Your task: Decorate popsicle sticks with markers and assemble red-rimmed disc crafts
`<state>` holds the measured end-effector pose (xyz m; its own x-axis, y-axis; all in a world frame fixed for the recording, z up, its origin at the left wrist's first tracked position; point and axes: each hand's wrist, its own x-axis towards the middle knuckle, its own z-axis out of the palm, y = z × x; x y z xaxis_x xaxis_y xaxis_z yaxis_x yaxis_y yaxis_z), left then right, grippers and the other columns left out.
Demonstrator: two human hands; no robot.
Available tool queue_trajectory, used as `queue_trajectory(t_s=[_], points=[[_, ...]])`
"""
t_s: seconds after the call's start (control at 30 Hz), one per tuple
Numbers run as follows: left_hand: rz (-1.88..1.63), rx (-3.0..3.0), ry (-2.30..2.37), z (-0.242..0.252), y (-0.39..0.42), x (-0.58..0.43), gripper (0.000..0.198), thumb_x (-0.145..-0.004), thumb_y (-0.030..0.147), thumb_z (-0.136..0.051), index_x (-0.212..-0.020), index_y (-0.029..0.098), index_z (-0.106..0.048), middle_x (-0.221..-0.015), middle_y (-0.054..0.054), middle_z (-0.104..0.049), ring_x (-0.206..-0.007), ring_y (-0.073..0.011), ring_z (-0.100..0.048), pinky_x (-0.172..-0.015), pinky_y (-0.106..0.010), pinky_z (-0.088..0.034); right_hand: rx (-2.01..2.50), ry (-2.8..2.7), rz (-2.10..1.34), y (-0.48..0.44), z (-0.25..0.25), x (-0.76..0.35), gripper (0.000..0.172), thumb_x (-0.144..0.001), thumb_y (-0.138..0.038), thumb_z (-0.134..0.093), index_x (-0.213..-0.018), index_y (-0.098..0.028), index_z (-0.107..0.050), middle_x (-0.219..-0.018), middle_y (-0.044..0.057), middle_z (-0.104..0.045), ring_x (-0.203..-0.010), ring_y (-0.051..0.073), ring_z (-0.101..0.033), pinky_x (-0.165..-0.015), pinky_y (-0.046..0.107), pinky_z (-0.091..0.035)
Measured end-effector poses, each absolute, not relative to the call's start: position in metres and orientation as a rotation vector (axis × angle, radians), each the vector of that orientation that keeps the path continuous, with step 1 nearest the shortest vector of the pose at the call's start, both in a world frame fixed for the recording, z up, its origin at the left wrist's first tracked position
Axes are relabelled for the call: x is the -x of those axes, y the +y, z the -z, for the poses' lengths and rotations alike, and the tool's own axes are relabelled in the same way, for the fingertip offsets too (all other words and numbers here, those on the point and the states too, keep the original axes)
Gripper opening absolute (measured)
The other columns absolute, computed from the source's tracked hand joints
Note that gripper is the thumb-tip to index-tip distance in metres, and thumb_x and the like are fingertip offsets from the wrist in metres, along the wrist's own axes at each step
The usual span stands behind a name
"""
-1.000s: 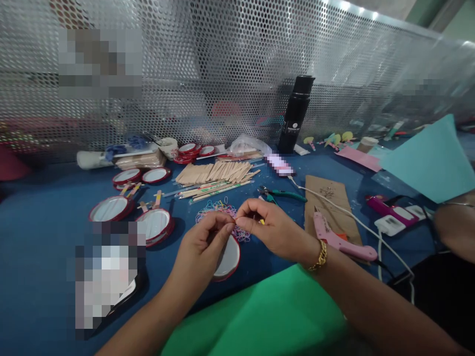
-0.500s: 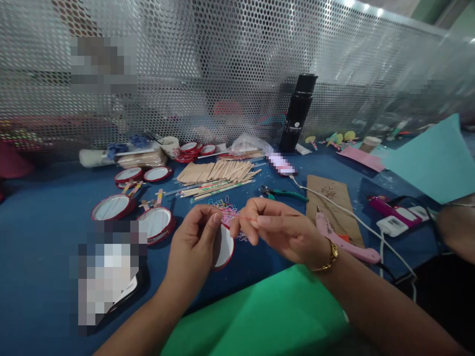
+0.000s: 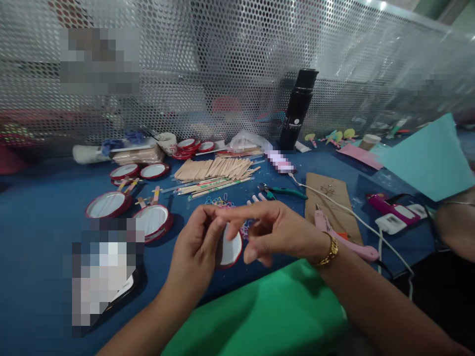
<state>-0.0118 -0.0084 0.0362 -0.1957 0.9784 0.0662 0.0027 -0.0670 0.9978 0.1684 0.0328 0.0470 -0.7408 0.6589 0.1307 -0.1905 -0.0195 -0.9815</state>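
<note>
My left hand [image 3: 198,242] is closed, with thumb and fingers pinched at the upper edge of a white disc with a red rim [image 3: 230,247]. Part of the disc is hidden behind the thumb and palm. My right hand [image 3: 276,230] reaches across from the right, its fingers apart and bent, the index fingertip meeting my left fingertips. I see nothing held in it. Small coloured rubber bands [image 3: 221,200] lie in a loose pile on the blue table just behind both hands, partly covered by them.
Left are red-rimmed discs with short sticks [image 3: 107,205] and a blurred-out device [image 3: 128,286]. Wooden sticks [image 3: 213,169], pliers [image 3: 284,192] and a black bottle [image 3: 299,111] stand or lie behind. A pink glue gun [image 3: 345,242] rests right; green sheet [image 3: 260,311] in front.
The thin reddish band stretched between my hands no longer shows. My right fingers have spread from a pinch, and the index finger now reaches to my left fingertips.
</note>
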Motion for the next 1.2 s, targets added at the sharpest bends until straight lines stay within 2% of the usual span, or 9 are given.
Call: queue_trajectory(t_s=[0.07,0.1,0.17,0.27,0.37,0.47,0.6,0.87,1.2], points=[[-1.316,-1.164,1.350,-0.034,-0.006,0.015,0.027,-0.086,0.049,-0.068,-0.085,0.022,-0.064,-0.055,0.006,-0.049,-0.044,-0.0099,-0.038,-0.039,-0.019,-0.030,0.509,-1.705,-1.572,0.034,-0.045,-0.168,0.068,-0.076,-0.035,-0.084,-0.139,-0.033,-0.057,-0.119,0.001,-0.068,-0.074,0.009,-0.068,-0.072,0.027,-0.061],[-1.309,-1.143,1.368,-0.033,-0.004,0.016,0.027,-0.087,0.049,-0.067,-0.089,0.022,-0.063,-0.057,0.005,-0.051,-0.046,-0.0102,-0.041,-0.040,-0.019,-0.032,0.541,-1.768,-1.401,0.034,-0.044,-0.168,0.073,-0.076,-0.038,-0.084,-0.142,-0.033,-0.053,-0.128,0.003,-0.065,-0.089,0.013,-0.071,-0.085,0.033,-0.060],[-1.340,-1.040,1.352,-0.031,0.000,0.019,0.029,-0.084,0.045,-0.070,-0.101,0.023,-0.062,-0.068,0.004,-0.059,-0.055,-0.0118,-0.051,-0.046,-0.019,-0.040,0.648,-1.946,-1.017,0.035,-0.042,-0.166,0.084,-0.073,-0.045,-0.085,-0.147,-0.031,-0.046,-0.141,0.008,-0.058,-0.116,0.022,-0.065,-0.106,0.043,-0.050],[-1.325,-0.967,1.280,-0.030,0.003,0.021,0.040,-0.077,0.036,-0.077,-0.110,0.022,-0.060,-0.086,0.001,-0.068,-0.069,-0.0144,-0.060,-0.056,-0.022,-0.049,0.791,-2.218,-0.586,0.034,-0.039,-0.163,0.099,-0.066,-0.054,-0.088,-0.148,-0.025,-0.041,-0.146,0.014,-0.054,-0.137,0.031,-0.050,-0.116,0.054,-0.033],[-1.278,-1.027,1.264,-0.031,0.003,0.021,0.041,-0.073,0.033,-0.081,-0.107,0.020,-0.062,-0.086,0.001,-0.069,-0.070,-0.0139,-0.059,-0.059,-0.022,-0.049,0.809,-2.345,-0.434,0.031,-0.036,-0.161,0.097,-0.065,-0.052,-0.089,-0.144,-0.022,-0.041,-0.146,0.014,-0.055,-0.139,0.031,-0.047,-0.117,0.052,-0.028],[-1.262,-1.050,1.229,-0.031,0.002,0.020,0.034,-0.076,0.033,-0.080,-0.102,0.019,-0.065,-0.086,0.000,-0.069,-0.073,-0.0138,-0.059,-0.063,-0.022,-0.049,0.798,-2.357,-0.391,0.030,-0.036,-0.160,0.091,-0.068,-0.048,-0.089,-0.141,-0.022,-0.041,-0.143,0.012,-0.058,-0.137,0.028,-0.049,-0.116,0.048,-0.025],[-1.244,-1.016,1.195,-0.031,0.001,0.020,0.026,-0.080,0.033,-0.076,-0.098,0.020,-0.063,-0.080,0.003,-0.067,-0.067,-0.0115,-0.056,-0.059,-0.021,-0.046,0.836,-2.344,-0.386,0.031,-0.036,-0.160,0.086,-0.067,-0.048,-0.089,-0.135,-0.024,-0.044,-0.140,0.010,-0.060,-0.133,0.027,-0.052,-0.116,0.048,-0.019],[-1.207,-1.103,1.168,-0.029,0.000,0.021,0.023,-0.080,0.034,-0.077,-0.092,0.020,-0.064,-0.077,0.004,-0.067,-0.067,-0.0111,-0.056,-0.060,-0.020,-0.046,0.807,-2.363,-0.431,0.033,-0.035,-0.160,0.081,-0.067,-0.046,-0.089,-0.131,-0.025,-0.045,-0.136,0.007,-0.062,-0.129,0.025,-0.055,-0.115,0.048,-0.015],[-1.151,-1.165,1.206,-0.027,0.002,0.022,0.026,-0.079,0.039,-0.078,-0.096,0.019,-0.072,-0.082,0.000,-0.071,-0.073,-0.0149,-0.059,-0.065,-0.023,-0.047,0.819,-2.413,-0.421,0.033,-0.036,-0.162,0.081,-0.067,-0.043,-0.090,-0.130,-0.023,-0.044,-0.133,0.010,-0.062,-0.126,0.027,-0.056,-0.115,0.051,-0.015]])
